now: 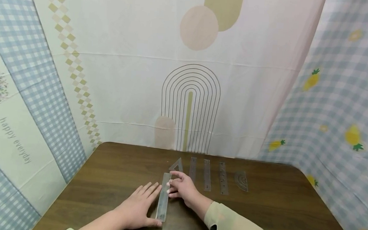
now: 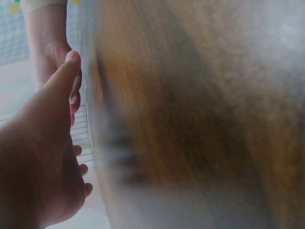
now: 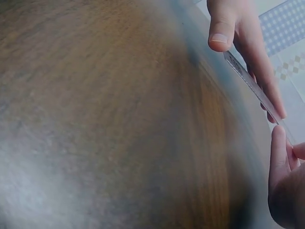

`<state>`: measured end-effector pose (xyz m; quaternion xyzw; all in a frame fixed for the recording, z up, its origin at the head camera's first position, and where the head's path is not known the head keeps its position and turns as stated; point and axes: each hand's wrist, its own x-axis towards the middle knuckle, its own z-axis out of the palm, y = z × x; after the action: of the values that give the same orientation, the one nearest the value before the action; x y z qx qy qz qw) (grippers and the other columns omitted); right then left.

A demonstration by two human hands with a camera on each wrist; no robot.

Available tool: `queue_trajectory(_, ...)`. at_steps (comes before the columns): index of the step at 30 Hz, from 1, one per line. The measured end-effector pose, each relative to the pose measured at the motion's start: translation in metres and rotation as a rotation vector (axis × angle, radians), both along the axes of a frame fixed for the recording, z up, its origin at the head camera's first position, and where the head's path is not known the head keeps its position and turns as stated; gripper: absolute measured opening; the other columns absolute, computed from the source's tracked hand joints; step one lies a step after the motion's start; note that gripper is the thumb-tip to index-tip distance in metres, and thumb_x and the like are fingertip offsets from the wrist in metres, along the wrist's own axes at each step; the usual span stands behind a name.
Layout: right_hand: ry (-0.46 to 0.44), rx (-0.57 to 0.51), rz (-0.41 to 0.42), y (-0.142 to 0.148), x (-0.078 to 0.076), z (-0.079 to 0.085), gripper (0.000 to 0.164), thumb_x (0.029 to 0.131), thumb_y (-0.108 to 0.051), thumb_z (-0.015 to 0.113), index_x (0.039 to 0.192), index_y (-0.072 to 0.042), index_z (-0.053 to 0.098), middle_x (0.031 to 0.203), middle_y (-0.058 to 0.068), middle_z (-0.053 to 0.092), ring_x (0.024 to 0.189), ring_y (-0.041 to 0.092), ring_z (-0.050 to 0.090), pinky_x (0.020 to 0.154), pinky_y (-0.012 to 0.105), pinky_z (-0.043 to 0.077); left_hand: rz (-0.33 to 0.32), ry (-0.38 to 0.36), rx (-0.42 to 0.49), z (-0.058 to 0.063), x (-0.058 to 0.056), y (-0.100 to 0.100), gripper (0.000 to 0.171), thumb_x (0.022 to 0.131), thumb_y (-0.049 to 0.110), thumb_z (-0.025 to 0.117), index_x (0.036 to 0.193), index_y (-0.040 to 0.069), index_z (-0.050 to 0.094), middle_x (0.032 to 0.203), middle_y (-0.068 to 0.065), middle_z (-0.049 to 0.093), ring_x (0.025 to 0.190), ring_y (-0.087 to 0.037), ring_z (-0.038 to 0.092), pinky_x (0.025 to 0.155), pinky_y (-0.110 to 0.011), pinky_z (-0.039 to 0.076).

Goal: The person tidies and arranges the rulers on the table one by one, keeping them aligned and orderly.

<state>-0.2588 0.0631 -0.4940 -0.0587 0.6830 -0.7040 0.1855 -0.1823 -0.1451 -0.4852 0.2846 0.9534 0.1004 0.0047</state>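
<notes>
A clear, straight-edged ruler lies lengthwise between my two hands near the front of the table. My left hand has its fingers spread and fairly straight along the ruler's left side, its thumb at the near end. From the other side my right hand grips the far part, fingers bent at the right edge and far end. In the right wrist view the ruler appears edge-on, slanting from the left thumb down to the right fingers. The left wrist view shows both hands but hides the ruler.
Behind the hands on the brown wooden table lie a clear set square, several clear straight rulers including one with holes, and a protractor. Patterned cloths hang along the table's back and sides.
</notes>
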Motion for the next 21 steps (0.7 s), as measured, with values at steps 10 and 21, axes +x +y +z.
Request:
queue_trajectory(10, -0.014, 0.024, -0.003, -0.002, 0.007, -0.004, 0.044, 0.098, -0.003, 0.056, 0.142, 0.000, 0.048, 0.101, 0.015, 0.066, 0.068, 0.017, 0.066, 0.060, 0.033, 0.059, 0.004, 0.001, -0.014, -0.006, 0.006, -0.002, 0.116, 0.075, 0.088, 0.048, 0.157, 0.009, 0.029, 0.160, -0.014, 0.030, 0.145, -0.038, 0.028, 0.114, -0.057, 0.026)
queue_trajectory(21, -0.030, 0.059, 0.013, -0.006, 0.007, -0.005, 0.040, 0.097, 0.000, 0.055, 0.136, 0.002, 0.048, 0.089, 0.015, 0.066, 0.063, 0.019, 0.067, 0.056, 0.033, 0.058, -0.007, -0.058, -0.012, -0.013, 0.003, -0.008, 0.115, 0.074, 0.088, 0.048, 0.157, 0.011, 0.030, 0.160, -0.014, 0.029, 0.146, -0.037, 0.026, 0.114, -0.058, 0.024)
